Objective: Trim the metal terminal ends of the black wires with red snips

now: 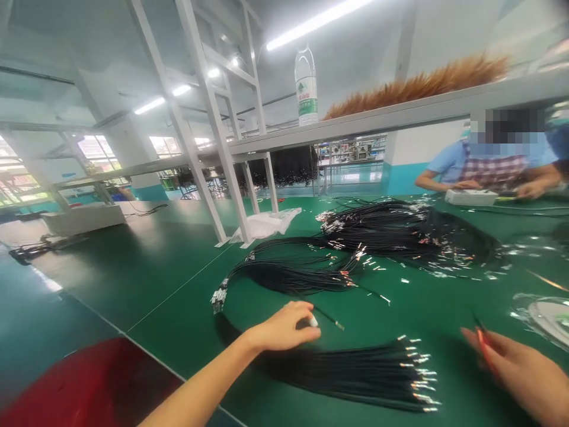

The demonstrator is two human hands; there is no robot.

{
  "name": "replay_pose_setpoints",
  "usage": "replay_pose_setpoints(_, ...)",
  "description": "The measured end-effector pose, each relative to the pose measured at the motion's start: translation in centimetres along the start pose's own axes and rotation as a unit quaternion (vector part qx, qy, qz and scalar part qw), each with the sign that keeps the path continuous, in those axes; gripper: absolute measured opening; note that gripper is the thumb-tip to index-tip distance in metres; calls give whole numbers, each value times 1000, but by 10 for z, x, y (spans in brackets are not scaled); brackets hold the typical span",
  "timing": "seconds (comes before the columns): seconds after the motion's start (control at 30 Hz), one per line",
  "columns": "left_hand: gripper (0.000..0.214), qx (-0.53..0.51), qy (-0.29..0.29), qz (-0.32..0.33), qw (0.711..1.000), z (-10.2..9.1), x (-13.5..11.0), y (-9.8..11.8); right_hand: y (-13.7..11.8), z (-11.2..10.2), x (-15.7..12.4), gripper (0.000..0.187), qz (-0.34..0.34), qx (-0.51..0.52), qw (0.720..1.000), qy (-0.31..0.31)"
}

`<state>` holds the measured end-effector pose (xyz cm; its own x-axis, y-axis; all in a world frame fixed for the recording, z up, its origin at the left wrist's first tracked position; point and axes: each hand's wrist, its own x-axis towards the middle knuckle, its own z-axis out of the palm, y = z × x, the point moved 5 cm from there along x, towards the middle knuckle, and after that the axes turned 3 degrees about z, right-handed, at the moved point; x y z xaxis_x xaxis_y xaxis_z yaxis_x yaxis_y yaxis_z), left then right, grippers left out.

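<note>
My left hand (288, 326) is above the table, fingers curled, with a white cover on one fingertip. A single black cable (329, 317) runs out from its fingers, its bare end toward the lower right; the grip is partly hidden. Beneath my left forearm lies a black cable bundle (347, 370) with shiny ends fanned to the right. Just beyond the hand rests a second bundle (288, 273), with white connectors (219, 298) at its left. At the lower right, my right hand (518, 362) is closed round a red-handled tool (485, 350) with a dark, pointed tip.
A large cable pile (382, 228) lies at the back of the green table (178, 279). White posts (213, 118) carry a shelf with a water bottle (306, 89). A clear plastic bag (271, 224) lies by the posts. Across the table sits a person (493, 169). A red object (80, 385) is lower left.
</note>
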<state>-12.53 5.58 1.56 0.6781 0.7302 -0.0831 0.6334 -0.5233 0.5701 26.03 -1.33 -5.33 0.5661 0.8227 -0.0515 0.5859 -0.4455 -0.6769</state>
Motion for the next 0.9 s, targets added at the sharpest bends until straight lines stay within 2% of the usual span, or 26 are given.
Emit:
replay_pose_setpoints(0.07, 24, -22, 43, 2, 999, -4, 31, -4, -9, 0, -8, 47, 17, 3, 999, -36)
replay_pose_setpoints(0.17, 23, -8, 153, -17, 988, -17, 72, -6, -12, 0, -12, 49, 20, 4, 999, -34)
replay_pose_setpoints(0.27, 23, 15, 195, -20, 981, -18, 85, 11, -8, 1, -11, 50, 11, 8, 999, -32)
replay_pose_setpoints(0.37, 18, 27, 175, 13, 984, 1, 71, 46, -7, 1, -10, 50, 16, 21, 999, -32)
replay_pose_setpoints(0.47, 16, 4, 77, 37, 996, 36, 54, 75, -12, 1, -12, 49, 19, 64, 997, -28)
replay_pose_setpoints(0.53, 15, -5, 50, 26, 998, 55, 52, 83, -18, 5, -16, 48, 13, 119, 992, -40)
replay_pose_setpoints(0.7, 12, -8, 75, 15, 997, 74, 79, 89, -29, 27, -27, 42, -3, 240, 965, -109)
replay_pose_setpoints(0.8, 8, 11, 69, 36, 997, 82, 98, 94, -33, 34, -31, 38, -27, 258, 957, -126)
replay_pose_setpoints(0.9, 7, 39, 67, 50, 996, 90, 105, 100, -36, 36, -32, 39, -49, 256, 956, -138)
